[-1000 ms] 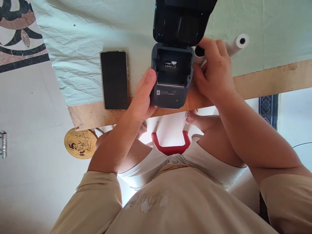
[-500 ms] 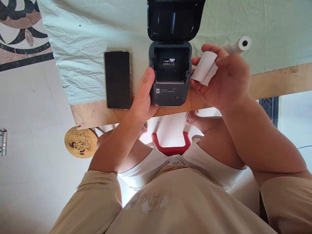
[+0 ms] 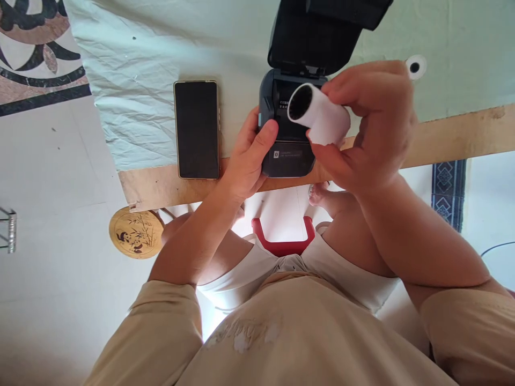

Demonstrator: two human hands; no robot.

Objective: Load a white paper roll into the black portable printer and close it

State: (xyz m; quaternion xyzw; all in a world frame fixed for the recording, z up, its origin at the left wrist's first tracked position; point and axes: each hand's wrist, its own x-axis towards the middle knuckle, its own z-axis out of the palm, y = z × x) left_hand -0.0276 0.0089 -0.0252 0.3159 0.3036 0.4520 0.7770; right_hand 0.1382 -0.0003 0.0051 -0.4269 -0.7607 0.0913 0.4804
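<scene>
A dark printer [image 3: 287, 160] with its black lid [image 3: 311, 43] raised is gripped at its left side by my left hand [image 3: 251, 155]. The thumb lies on the printer's front edge. My right hand [image 3: 370, 118] holds a white paper roll [image 3: 328, 118] between thumb and fingers, over the right part of the printer's open compartment. The roll's hollow dark end faces the upper left, and a loose paper edge hangs at its lower side. The roll and fingers hide part of the compartment.
A black phone [image 3: 197, 130] lies left of the printer on the pale green cloth [image 3: 140, 69]. Another white roll [image 3: 416, 67] stands behind my right hand. The wooden table edge [image 3: 458, 134] runs along the front. Below are a round wooden stool [image 3: 135, 233] and a red frame [image 3: 284, 247].
My right hand has moved left with the paper roll, bringing it over the printer and turning its hollow end into view. The printer has shifted slightly right and its lid has tilted rightward.
</scene>
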